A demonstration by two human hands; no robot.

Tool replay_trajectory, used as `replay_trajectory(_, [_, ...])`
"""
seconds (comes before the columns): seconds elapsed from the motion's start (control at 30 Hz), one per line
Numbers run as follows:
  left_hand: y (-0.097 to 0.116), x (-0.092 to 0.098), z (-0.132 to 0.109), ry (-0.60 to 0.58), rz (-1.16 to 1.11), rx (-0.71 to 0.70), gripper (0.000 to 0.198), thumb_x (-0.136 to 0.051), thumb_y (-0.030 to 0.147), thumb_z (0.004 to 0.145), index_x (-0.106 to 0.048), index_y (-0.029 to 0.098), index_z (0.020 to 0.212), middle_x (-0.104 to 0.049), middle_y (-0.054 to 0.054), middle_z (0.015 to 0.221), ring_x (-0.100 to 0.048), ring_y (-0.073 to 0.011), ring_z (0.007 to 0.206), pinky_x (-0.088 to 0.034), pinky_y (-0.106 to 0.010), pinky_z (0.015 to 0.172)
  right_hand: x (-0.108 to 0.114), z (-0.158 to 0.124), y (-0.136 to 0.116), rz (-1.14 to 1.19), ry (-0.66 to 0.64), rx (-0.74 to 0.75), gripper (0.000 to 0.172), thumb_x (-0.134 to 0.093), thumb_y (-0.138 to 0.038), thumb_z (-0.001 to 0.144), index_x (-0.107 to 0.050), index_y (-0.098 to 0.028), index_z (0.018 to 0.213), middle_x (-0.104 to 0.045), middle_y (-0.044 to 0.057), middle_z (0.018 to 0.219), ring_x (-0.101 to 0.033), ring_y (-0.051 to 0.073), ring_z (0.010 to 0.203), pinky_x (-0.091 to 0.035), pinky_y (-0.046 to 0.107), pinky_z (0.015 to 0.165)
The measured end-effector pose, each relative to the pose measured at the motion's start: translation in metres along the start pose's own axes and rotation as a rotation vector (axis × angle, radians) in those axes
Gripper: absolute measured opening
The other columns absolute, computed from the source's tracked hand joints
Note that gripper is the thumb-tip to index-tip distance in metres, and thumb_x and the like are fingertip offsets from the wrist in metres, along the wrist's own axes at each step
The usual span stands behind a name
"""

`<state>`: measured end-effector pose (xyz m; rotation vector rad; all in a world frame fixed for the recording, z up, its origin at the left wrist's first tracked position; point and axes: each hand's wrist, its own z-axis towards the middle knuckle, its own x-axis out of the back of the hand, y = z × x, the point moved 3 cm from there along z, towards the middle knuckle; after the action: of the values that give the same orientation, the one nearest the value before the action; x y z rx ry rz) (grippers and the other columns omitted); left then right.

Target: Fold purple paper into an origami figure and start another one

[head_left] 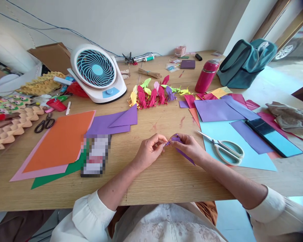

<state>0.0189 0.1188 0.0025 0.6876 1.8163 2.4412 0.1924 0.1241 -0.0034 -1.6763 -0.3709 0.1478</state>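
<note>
My left hand [151, 149] and my right hand [188, 145] meet above the middle of the table, close to my body. Between them is a small piece of folded purple paper [186, 156]. The left fingertips pinch its narrow end. My right thumb and fingers grip its wider part, and a flat edge sticks out below that palm. The fingers hide most of the folds. White-handled scissors [228, 153] lie right of my right hand on a light blue sheet [255, 163]. Several folded paper flowers [153, 95] in red, yellow, green and purple lie beyond my hands.
A white fan [97, 72] stands at the back left. Orange paper [63, 141] and purple sheets [106, 124] lie left, near black scissors [44, 124]. To the right are a phone [274, 137], purple paper [218, 110], a red bottle [207, 76] and a teal bag [242, 65].
</note>
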Motion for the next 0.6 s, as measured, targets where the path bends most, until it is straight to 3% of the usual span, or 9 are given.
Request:
replay_trajectory(0.13, [0.01, 0.005, 0.0, -0.012, 0.248, -0.26, 0.013, -0.055, 0.013, 0.092, -0.065, 0.02, 0.097, -0.072, -0.003, 0.091, -0.067, -0.0108, 0.077, -0.051, -0.019, 0.067, 0.001, -0.002, -0.006, 0.077, -0.024, -0.07, 0.039, -0.069, -0.055, 0.072, -0.058, -0.019, 0.073, -0.046, -0.004, 0.061, -0.034, 0.009, 0.054, -0.024, 0.025, 0.05])
replay_trajectory(0.27, [0.013, 0.007, -0.002, -0.069, 0.352, -0.426, 0.015, -0.053, 0.015, 0.096, -0.066, 0.021, 0.099, -0.074, -0.004, 0.095, -0.069, -0.0126, 0.088, -0.052, -0.023, 0.08, 0.001, -0.002, -0.005, 0.089, -0.05, -0.088, 0.043, -0.071, -0.059, 0.07, -0.058, -0.019, 0.074, -0.047, -0.004, 0.061, -0.035, 0.009, 0.055, -0.024, 0.025, 0.05])
replay_trajectory(0.4, [0.012, 0.007, -0.004, -0.115, 0.415, -0.465, 0.017, -0.052, 0.016, 0.097, -0.067, 0.021, 0.102, -0.074, -0.005, 0.099, -0.07, -0.0132, 0.092, -0.052, -0.024, 0.082, 0.0, -0.001, 0.0, 0.061, -0.078, -0.061, 0.043, -0.069, -0.06, 0.072, -0.059, -0.019, 0.075, -0.048, -0.003, 0.063, -0.037, 0.01, 0.057, -0.026, 0.025, 0.051])
replay_trajectory(0.6, [0.014, 0.009, -0.003, -0.084, 0.438, -0.476, 0.013, -0.053, 0.018, 0.097, -0.066, 0.02, 0.095, -0.074, -0.005, 0.093, -0.069, -0.0132, 0.087, -0.052, -0.024, 0.079, 0.0, 0.001, 0.004, 0.03, -0.103, -0.026, 0.039, -0.069, -0.056, 0.076, -0.059, -0.019, 0.075, -0.046, -0.004, 0.062, -0.036, 0.01, 0.057, -0.027, 0.025, 0.052])
